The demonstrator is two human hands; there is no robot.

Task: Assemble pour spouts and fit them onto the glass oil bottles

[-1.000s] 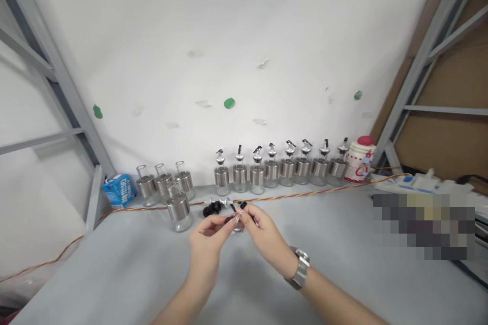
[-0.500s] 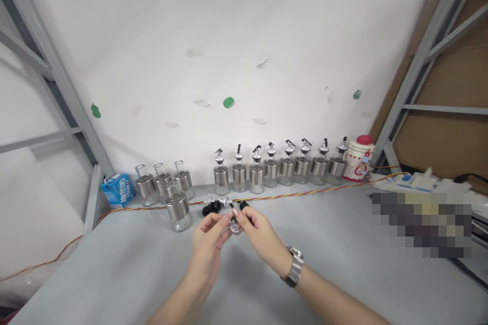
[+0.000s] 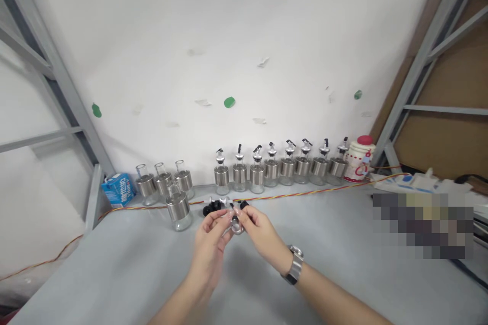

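1. The left hand (image 3: 209, 237) and right hand (image 3: 261, 236) meet above the counter (image 3: 145, 264), fingertips pinched nearly closed on a small silver-and-black piece (image 3: 237, 226); fingers hide much of it, so its exact form cannot be told.
2. Just beyond the hands lie loose black parts (image 3: 212, 208) and silver parts (image 3: 224, 202), near a red-and-yellow wire (image 3: 285, 197).
3. Left of these stands an open-necked bottle (image 3: 178, 207), three similar ones behind it; a blue carton (image 3: 119, 190) sits farther left.
4. Along the wall (image 3: 290, 25) stand eight spouted bottles (image 3: 257, 175); a red-topped jar (image 3: 358, 160) ends the row.
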